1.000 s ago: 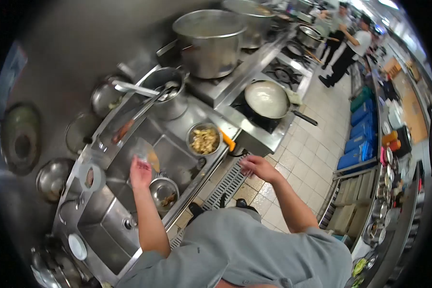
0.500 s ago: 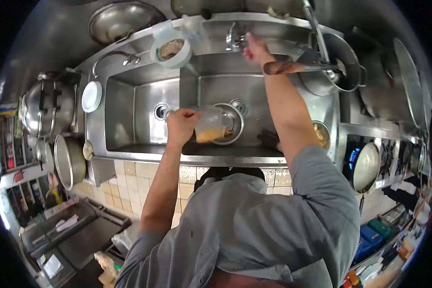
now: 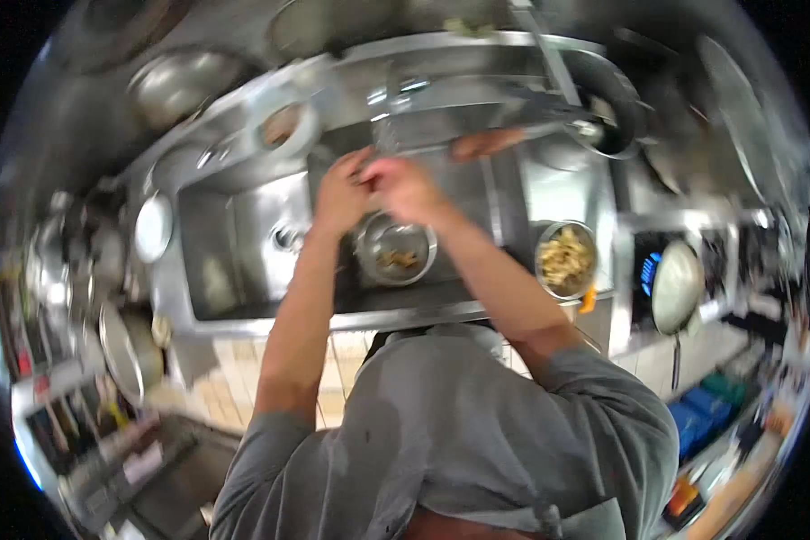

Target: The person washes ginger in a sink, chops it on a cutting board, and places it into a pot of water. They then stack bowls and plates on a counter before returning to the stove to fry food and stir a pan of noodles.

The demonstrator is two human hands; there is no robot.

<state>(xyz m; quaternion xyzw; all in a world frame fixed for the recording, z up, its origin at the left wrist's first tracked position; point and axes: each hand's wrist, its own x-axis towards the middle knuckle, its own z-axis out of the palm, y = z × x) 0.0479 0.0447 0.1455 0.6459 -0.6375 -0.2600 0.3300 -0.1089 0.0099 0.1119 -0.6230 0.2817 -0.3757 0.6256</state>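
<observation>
My left hand (image 3: 340, 193) is over the divider of the double sink, below the faucet (image 3: 391, 94), its fingers curled in against my right hand. Motion smears my right hand (image 3: 405, 191), which meets the left one at the fingertips. Anything between them is too blurred to make out. A streak like running water comes down from the faucet just above the hands. Under them a round metal bowl (image 3: 362, 256) stands in the right basin (image 3: 454, 270), with brown pieces at its bottom.
A metal bowl of pale yellow pieces (image 3: 565, 259) sits right of the basin. Beyond it a pan (image 3: 678, 288) rests by a blue burner flame (image 3: 648, 274). A large pot (image 3: 625, 99) with a long-handled utensil stands back right. A white tub (image 3: 304, 135) holds something brown.
My right hand has come down from the faucet to meet my left hand, which has moved up. The clear plastic bag with orange contents no longer shows plainly. The view has shifted.
</observation>
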